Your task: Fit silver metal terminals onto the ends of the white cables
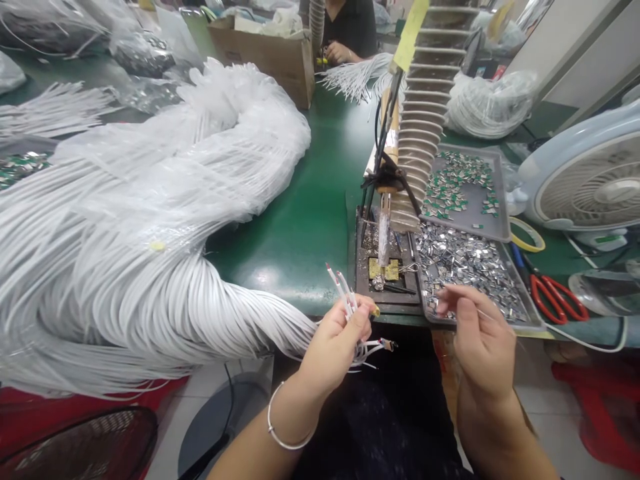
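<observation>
My left hand is closed round a few thin white cables, whose stripped ends stick up past my fingers and out to the right. My right hand is pinched just over the near edge of a grey tray heaped with small metal connector shells; what it pinches is too small to name, and a thin wire runs off to its right. A soldering iron stands in a dark holder between my hands and the tray.
A huge bundle of white cables in clear plastic fills the left of the green table. A second tray of green parts, red scissors, a tape roll and a fan lie right. Another person works behind a cardboard box.
</observation>
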Demonstrator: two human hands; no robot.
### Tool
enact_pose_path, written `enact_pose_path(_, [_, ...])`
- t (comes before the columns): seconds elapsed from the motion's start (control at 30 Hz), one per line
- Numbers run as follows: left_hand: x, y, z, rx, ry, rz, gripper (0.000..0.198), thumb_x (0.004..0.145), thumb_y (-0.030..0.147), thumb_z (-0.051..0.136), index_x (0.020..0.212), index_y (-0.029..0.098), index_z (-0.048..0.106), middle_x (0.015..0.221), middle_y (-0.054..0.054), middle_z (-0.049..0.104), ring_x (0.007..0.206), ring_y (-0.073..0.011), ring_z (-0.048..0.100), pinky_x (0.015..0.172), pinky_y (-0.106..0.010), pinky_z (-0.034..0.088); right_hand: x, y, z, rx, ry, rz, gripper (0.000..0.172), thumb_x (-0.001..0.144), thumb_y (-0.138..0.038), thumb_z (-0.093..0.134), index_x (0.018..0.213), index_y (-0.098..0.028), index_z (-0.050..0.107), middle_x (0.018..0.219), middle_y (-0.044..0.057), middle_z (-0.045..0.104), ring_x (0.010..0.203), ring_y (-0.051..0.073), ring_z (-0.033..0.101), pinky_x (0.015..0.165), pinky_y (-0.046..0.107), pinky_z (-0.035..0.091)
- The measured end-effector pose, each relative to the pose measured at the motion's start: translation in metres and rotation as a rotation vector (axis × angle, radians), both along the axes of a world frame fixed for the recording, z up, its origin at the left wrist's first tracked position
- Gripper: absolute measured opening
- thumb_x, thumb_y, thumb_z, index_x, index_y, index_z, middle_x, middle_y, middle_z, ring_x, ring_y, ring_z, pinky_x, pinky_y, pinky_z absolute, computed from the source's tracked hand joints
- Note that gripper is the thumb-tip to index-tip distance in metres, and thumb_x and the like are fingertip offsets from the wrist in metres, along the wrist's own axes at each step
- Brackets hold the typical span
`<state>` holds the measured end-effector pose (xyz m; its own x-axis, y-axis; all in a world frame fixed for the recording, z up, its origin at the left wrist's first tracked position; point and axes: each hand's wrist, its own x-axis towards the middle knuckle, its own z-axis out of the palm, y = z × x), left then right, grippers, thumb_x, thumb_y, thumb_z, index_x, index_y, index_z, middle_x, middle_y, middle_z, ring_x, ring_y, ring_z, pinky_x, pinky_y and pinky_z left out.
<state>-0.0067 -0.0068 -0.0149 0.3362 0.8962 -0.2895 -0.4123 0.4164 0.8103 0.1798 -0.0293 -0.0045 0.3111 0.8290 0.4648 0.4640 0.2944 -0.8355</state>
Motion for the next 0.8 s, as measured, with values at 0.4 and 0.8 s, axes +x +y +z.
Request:
enact_pose_path(0.4, [-0.010, 0.010, -0.009, -0.047, -0.391, -0.116, 0.015, 0.066, 0.018, 0.074, 0.077, 0.015, 0.064, 0.085, -0.002, 0.051, 0.063, -0.0064, 0.043, 0.063, -0.022, 0.037, 0.035, 0.056, -0.009, -0.338, -0.786, -0.141, 0.015, 0.077, -0.025, 0.052, 0.082, -0.018, 0.064, 0.075, 0.006, 0.065, 0.063, 0.019, 0.057, 0.059, 0.031, 0.044])
enact_pose_path(0.8, [-0.008, 0.010, -0.020, 0.032, -0.332, -0.133, 0.015, 0.072, 0.027, 0.074, 0.078, 0.016, 0.064, 0.076, 0.000, 0.052, 0.061, -0.0052, 0.046, 0.063, -0.020, 0.035, 0.033, 0.060, -0.002, -0.529, -0.706, -0.104, 0.020, 0.075, -0.027, 0.048, 0.086, -0.017, 0.062, 0.071, 0.005, 0.062, 0.062, 0.018, 0.056, 0.062, 0.031, 0.044])
